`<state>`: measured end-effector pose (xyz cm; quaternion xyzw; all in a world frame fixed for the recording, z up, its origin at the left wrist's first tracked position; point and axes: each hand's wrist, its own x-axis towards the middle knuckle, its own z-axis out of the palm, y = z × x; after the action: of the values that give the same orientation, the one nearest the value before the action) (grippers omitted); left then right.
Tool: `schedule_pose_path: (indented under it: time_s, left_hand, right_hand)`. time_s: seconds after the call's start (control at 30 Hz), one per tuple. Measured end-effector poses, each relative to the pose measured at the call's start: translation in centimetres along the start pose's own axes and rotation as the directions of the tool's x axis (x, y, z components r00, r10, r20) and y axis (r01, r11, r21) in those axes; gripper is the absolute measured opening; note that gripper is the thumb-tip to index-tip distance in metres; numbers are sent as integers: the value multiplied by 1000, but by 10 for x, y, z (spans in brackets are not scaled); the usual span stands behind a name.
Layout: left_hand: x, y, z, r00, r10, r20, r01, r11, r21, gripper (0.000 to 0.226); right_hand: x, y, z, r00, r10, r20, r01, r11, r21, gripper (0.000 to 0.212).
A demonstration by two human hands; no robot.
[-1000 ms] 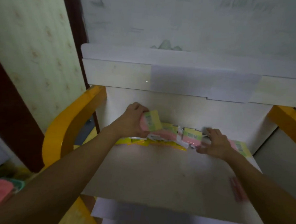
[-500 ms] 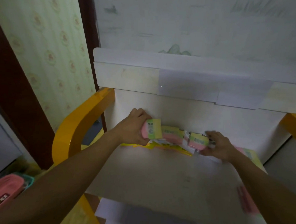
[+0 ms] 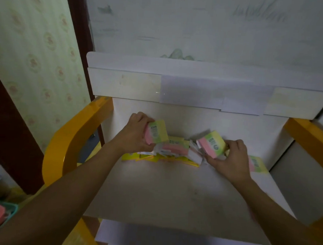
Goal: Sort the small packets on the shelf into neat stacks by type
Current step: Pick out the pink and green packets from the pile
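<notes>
Left hand: my left hand (image 3: 135,135) is clenched around a small stack of pink-and-green packets (image 3: 156,131), lifted clear of the shelf (image 3: 162,193) near the back panel. I judge I hold it raised so this type collects in one place, apart from the jumble below.

Yellow packets: a low row of yellow packets (image 3: 136,157) lies flat on the shelf under my left hand, at the front of the pile. They look like another type, left down for a later stack.

Middle pile: loose pink-and-green and white packets (image 3: 176,148) lie overlapped between my hands, touching each other, not yet sorted.

Right hand: my right hand (image 3: 229,159) is grasping one pink-and-green packet (image 3: 211,144), tilted with its printed face toward me. I judge I turned it this way to check the type against the stack on the left.

Far right: another pink-and-green packet (image 3: 257,165) lies flat just beside my right wrist, against the shelf's right end, still to be gathered.

Next step: probably carrying the right packet across to join the held stack, edges aligned.
</notes>
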<state>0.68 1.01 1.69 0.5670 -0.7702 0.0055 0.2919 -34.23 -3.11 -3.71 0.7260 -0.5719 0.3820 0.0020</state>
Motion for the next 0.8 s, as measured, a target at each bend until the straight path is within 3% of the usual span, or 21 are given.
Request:
schedule_pose_path:
  time_s: [0.13, 0.23, 0.47, 0.8]
  left_hand:
    - [4, 6, 1, 999, 46, 13, -46, 999, -6, 88]
    - [5, 10, 5, 997, 72, 18, -72, 997, -6, 94]
    - [9, 25, 28, 981, 195, 15, -195, 981, 1, 88]
    - [11, 80, 74, 959, 273, 77, -270, 962, -37, 84]
  right_hand:
    - [-13, -15, -5, 994, -23, -111, 22, 1000, -6, 79]
    - [-23, -20, -8, 990, -21, -142, 15, 999, -46, 71]
    - [-59, -29, -20, 971, 69, -227, -89, 993, -81, 70]
    - [-106, 13, -60, 941, 305, -148, -330, 923, -196, 80]
